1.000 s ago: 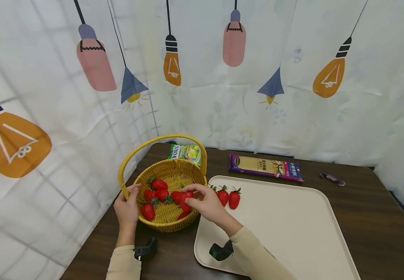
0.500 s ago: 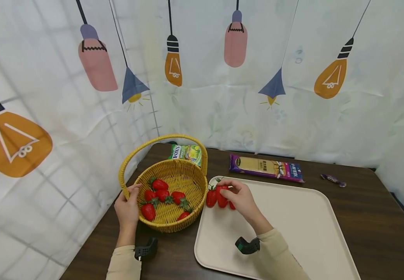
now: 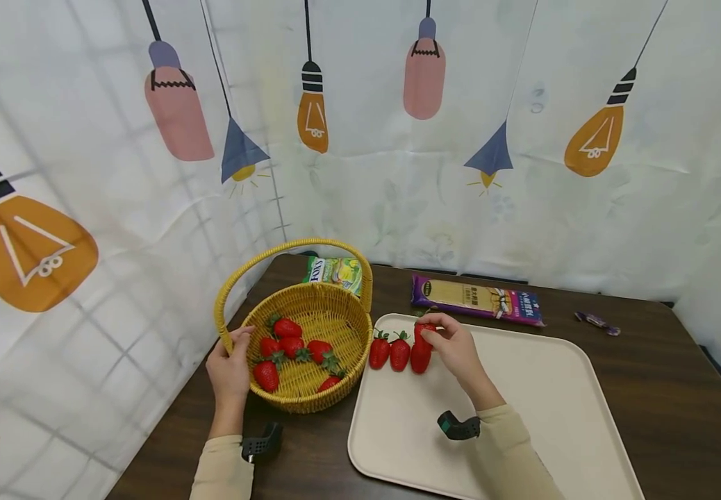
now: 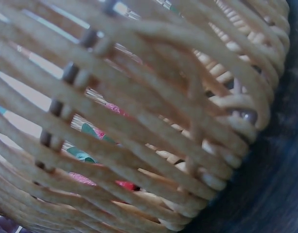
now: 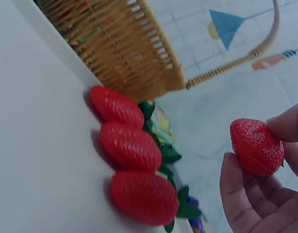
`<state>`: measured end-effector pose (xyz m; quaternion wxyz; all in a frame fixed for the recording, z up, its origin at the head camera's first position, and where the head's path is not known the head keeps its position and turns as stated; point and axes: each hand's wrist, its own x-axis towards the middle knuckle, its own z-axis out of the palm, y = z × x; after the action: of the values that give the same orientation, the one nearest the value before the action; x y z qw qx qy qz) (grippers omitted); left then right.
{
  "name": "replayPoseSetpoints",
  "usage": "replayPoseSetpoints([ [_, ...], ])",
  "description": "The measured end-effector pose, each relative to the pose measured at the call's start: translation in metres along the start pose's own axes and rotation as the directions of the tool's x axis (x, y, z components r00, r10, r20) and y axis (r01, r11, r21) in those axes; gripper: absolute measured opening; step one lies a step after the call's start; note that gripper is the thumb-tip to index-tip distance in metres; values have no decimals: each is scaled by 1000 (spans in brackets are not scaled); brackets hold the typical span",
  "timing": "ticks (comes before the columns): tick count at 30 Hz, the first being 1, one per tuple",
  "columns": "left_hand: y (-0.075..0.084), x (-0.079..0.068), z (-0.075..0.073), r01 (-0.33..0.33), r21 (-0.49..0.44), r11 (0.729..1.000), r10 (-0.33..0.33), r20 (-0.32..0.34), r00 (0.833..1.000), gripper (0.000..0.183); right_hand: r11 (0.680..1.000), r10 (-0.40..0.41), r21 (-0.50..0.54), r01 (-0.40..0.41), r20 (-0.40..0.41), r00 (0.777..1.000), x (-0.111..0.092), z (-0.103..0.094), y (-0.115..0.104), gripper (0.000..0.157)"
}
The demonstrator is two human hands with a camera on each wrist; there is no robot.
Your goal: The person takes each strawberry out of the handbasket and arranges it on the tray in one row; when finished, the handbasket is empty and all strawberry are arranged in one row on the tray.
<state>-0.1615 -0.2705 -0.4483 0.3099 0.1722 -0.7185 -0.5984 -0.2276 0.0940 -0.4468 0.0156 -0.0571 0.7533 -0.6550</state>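
My right hand (image 3: 462, 354) pinches a red strawberry (image 5: 257, 147) between thumb and fingers, above the beige tray (image 3: 523, 410). Below it, three more strawberries (image 5: 130, 145) lie side by side along the tray's left end, green leaves pointing to the far edge. With my left hand (image 3: 229, 371) I grip the yellow woven basket (image 3: 351, 326) at its left rim, by the foot of the handle. Several strawberries (image 3: 287, 328) lie in the basket, mostly toward its left side. The left wrist view is filled by the basket's weave (image 4: 139, 111), with bits of red and green behind it.
A green candy bag (image 3: 342, 273) stands behind the basket. Beyond the tray lie a purple pack of noodles (image 3: 476, 299) and a small purple wrapped candy (image 3: 597, 322). A patterned curtain (image 3: 360, 201) hangs behind the dark wooden table (image 3: 679, 389).
My right hand has lifted a strawberry out of the basket and carried it right, over the tray's row and now above its right end. The left hand stays on the basket.
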Motion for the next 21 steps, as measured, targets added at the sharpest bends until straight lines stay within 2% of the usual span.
replayPoseSetpoints([
  [4, -17, 7, 0, 9, -11, 1000, -9, -15, 1000, 28, 999, 36, 18, -35, -37, 999, 5, -12, 8, 22],
  [8, -27, 11, 1, -8, -5, 1000, 8, -20, 1000, 28, 999, 52, -5, -52, -60, 997, 8, -25, 15, 24],
  [12, -29, 11, 3, -19, 3, 1000, 19, -26, 999, 29, 995, 83, -53, -83, -9, 997, 10, -39, 23, 29],
  [15, -29, 11, 3, -18, 2, 1000, 18, -30, 999, 29, 986, 113, -125, -108, 27, 993, 11, -45, 29, 32],
  [19, -31, 12, 2, -10, -8, 1000, 10, -23, 1000, 29, 968, 137, -214, -131, 11, 991, 12, -50, 36, 32],
  [21, -31, 12, 2, -9, -6, 1000, 9, -21, 1000, 30, 965, 144, -224, -139, 3, 990, 12, -50, 38, 32],
])
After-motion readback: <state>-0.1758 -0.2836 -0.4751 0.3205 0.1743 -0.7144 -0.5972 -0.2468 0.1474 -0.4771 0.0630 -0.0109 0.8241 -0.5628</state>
